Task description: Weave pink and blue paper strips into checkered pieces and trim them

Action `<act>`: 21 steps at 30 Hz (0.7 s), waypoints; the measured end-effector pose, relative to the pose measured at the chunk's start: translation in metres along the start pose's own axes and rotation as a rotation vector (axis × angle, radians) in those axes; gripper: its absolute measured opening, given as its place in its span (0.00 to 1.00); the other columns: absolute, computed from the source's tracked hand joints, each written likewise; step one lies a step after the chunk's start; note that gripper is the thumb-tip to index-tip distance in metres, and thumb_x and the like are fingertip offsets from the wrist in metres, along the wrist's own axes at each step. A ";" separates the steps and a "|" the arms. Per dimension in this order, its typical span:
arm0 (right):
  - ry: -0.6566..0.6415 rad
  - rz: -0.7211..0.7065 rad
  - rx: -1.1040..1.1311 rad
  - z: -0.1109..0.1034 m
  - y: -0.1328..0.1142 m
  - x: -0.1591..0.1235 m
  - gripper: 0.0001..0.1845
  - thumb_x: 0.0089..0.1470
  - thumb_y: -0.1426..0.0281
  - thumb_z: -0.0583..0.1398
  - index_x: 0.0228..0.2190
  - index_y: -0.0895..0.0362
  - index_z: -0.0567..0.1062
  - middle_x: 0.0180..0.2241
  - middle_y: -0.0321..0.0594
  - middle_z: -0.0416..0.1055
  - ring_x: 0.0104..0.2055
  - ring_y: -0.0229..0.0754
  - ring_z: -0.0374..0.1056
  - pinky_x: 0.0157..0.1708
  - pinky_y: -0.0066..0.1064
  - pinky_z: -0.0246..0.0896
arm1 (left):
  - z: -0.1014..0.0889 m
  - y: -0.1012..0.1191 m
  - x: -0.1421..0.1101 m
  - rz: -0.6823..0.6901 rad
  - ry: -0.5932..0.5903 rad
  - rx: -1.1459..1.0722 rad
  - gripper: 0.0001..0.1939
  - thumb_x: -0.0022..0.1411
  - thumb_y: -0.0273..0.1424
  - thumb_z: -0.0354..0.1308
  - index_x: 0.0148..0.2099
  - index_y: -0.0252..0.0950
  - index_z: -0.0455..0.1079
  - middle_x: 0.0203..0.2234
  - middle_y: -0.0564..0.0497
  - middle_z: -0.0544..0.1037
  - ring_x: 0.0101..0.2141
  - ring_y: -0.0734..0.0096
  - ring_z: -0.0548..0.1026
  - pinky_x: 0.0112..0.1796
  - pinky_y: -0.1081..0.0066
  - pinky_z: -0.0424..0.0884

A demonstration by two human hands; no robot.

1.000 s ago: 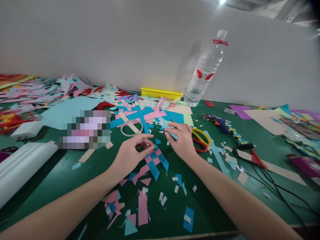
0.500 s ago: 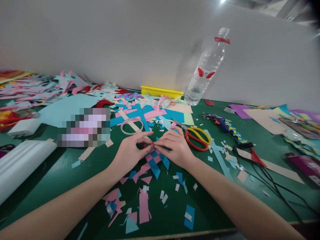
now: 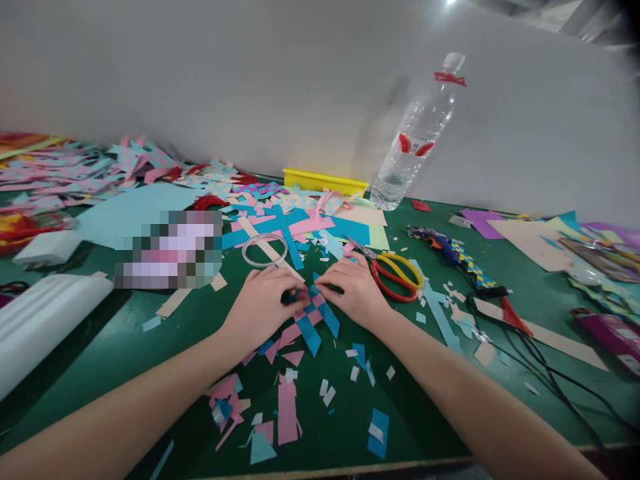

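Note:
A small piece of woven paper (image 3: 310,323), made of blue and pink strips, lies on the green table between my hands. My left hand (image 3: 265,297) curls round its left side, with thumb and fingers pinched on it. From the other side, the bent fingers of my right hand (image 3: 353,287) pinch at its upper right edge. The fingers hide the top part of the weave. Just behind my right hand lie scissors (image 3: 397,277) with red and yellow handles. A clear tape roll (image 3: 264,251) rests behind my left hand.
Paper scraps (image 3: 287,410) are scattered in front of the hands. A plastic bottle (image 3: 415,143) leans on the grey wall beside a yellow tray (image 3: 325,181). Cut strips (image 3: 65,167) pile up at the back left, and black cords (image 3: 545,367) run along the right.
My hands have parted slightly; their fingertips met before, and more of the weave's upper part shows between them now. The left index finger has bent down. The view has shifted slightly.

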State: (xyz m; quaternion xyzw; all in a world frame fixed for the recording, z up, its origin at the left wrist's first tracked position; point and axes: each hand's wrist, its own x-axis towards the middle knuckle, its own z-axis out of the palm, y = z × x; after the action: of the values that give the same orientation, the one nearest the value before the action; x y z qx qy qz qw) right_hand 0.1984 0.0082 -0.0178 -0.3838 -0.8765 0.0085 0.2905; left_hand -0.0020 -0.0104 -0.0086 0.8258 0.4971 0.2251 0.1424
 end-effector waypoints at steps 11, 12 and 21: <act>-0.022 -0.038 -0.056 0.008 0.002 -0.001 0.08 0.58 0.68 0.58 0.29 0.52 0.77 0.28 0.32 0.73 0.34 0.36 0.65 0.50 0.37 0.46 | 0.003 -0.002 0.000 0.029 -0.038 0.021 0.07 0.59 0.37 0.58 0.35 0.42 0.76 0.32 0.53 0.77 0.37 0.62 0.72 0.37 0.63 0.58; -0.024 -0.037 -0.059 0.008 0.002 -0.001 0.08 0.58 0.68 0.58 0.29 0.52 0.77 0.28 0.32 0.73 0.34 0.36 0.65 0.50 0.37 0.46 | 0.003 -0.002 0.000 0.030 -0.036 0.016 0.07 0.59 0.37 0.58 0.35 0.42 0.76 0.32 0.53 0.77 0.37 0.62 0.72 0.37 0.63 0.59; -0.069 -0.034 -0.022 0.006 0.001 -0.001 0.09 0.58 0.69 0.57 0.30 0.52 0.78 0.28 0.33 0.72 0.35 0.37 0.65 0.51 0.39 0.46 | 0.003 -0.002 0.000 0.025 -0.056 0.012 0.07 0.59 0.36 0.57 0.34 0.42 0.76 0.31 0.53 0.77 0.36 0.63 0.72 0.35 0.65 0.58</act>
State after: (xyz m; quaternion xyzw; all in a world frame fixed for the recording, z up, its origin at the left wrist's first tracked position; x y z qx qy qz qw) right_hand 0.1965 0.0090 -0.0235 -0.3713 -0.8925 0.0071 0.2560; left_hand -0.0019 -0.0092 -0.0120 0.8386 0.4841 0.2009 0.1486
